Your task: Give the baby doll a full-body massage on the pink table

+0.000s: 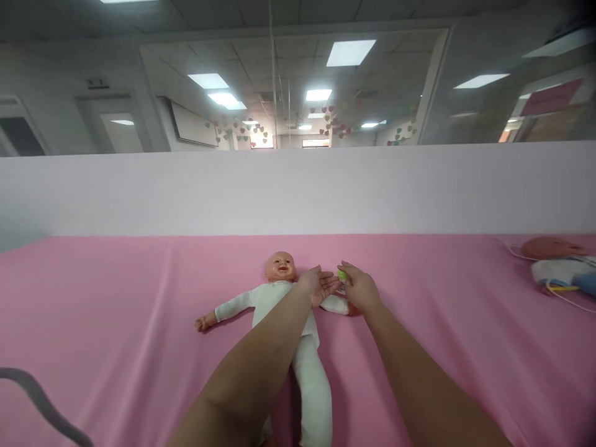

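Note:
A baby doll [282, 268] in a white outfit lies face up on the pink sheet [135, 360], arms spread. My left hand [320, 285] is over the doll's shoulder at the right of the picture, palm up with the fingers stretched out and nothing in it. Just right of it, my right hand [363, 287] grips a small bottle with a green top [343, 274]. Its clear lower part points toward my left fingertips. Most of the bottle is hidden by my fingers. My left forearm covers part of the doll's body and one leg.
At the far right lies a second doll [554, 248] beside white and blue cloth [561, 273] and a thin white cord. A white low wall [298, 192] runs along the back, beneath a large window. A grey strap [41, 400] curves in at lower left.

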The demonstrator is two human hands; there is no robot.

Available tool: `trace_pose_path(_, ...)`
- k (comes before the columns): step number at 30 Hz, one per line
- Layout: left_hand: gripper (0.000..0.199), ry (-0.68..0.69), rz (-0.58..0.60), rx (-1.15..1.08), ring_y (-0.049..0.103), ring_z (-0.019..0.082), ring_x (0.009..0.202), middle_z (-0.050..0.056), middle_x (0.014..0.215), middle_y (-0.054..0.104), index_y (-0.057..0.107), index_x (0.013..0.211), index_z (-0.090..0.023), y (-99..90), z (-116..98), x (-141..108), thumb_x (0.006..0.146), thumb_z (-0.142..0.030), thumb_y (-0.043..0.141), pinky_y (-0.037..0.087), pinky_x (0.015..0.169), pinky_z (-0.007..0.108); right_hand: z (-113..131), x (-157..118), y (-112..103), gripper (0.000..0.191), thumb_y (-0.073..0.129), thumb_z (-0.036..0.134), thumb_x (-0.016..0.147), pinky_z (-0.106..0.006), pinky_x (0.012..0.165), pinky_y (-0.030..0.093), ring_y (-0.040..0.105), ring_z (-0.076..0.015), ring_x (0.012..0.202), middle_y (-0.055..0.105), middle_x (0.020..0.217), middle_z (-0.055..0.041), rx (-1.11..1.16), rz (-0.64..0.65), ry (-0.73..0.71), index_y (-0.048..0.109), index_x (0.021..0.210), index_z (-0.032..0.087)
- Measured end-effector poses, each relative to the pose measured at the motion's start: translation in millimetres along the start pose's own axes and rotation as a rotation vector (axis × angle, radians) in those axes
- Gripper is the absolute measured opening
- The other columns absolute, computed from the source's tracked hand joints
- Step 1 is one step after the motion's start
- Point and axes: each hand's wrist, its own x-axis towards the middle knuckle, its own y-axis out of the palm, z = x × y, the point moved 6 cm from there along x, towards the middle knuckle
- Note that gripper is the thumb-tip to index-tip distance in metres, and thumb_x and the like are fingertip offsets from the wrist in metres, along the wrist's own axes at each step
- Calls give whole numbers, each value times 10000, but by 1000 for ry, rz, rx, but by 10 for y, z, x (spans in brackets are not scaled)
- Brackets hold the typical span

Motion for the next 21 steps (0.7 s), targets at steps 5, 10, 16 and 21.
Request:
trace_pose_path(5, 452, 22, 3, -9, 751, 288, 1022, 272, 1121, 702, 629, 1233, -9, -47, -89, -181, 1077, -388, 439, 657, 808, 340, 26, -7, -45, 573, 470, 92, 844, -460, 1230, 440, 566, -249, 1429, 599, 1538, -89, -24, -37, -22, 705, 1359, 177)
trace_pose_path(10, 469, 85, 14, -7, 761, 271, 967, 261, 1069, 726, 667, 1153, -5, -213, -263, -643, 1078, -404, 432, 636, 881, 335, 672, -148, -172, 475, 475, 277, 971, -529, 1199, 465, 578, -291, 1406, 630, 1494, -136, 6, -130, -181, 683, 1380, 157)
trace_pose_path(16, 415, 175, 93, -110, 761, 277, 996, 191, 1038, 771, 729, 1016, -113, -590, -314, -1377, 1045, -449, 488, 591, 968, 363, 2093, -830, 135, 718, 548, 491, 1017, -544, 1278, 346, 402, -312, 1545, 432, 1662, -129, 51, 354, -560, 402, 1628, 143)
trace_pose_path(21, 612, 109, 138, -262, 727, 345, 1184, 238, 1218, 752, 688, 1252, -59, -874, -317, -1643, 1047, -564, 407, 555, 1065, 460, 2485, -960, 418, 921, 522, 677, 995, -554, 1337, 135, 257, -357, 1605, 299, 1710, -190, -55, 581, -616, 320, 1646, 58)
